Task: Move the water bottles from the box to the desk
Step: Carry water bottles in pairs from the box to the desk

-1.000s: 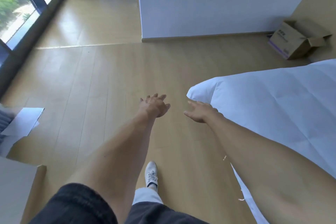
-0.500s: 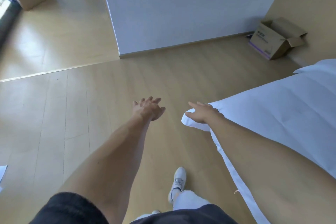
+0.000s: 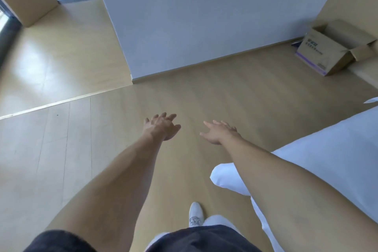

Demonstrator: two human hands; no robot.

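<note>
Holding nothing, the left hand (image 3: 160, 129) and the right hand (image 3: 219, 133) reach forward over the wooden floor (image 3: 204, 98), fingers loose and spread apart, thumbs turned toward each other. I judge they are empty because the person is walking to fetch bottles, so the arms are held out ready. One white shoe (image 3: 196, 214) steps forward below them. At the right lies a white bed (image 3: 337, 159), its corner just beside the right forearm. The cardboard box (image 3: 325, 53) stands open on the floor at the far right, against the wall (image 3: 204, 16), well apart from both hands. No water bottles show; the inside of the box is hidden from this angle. The desk is not visible.
</note>
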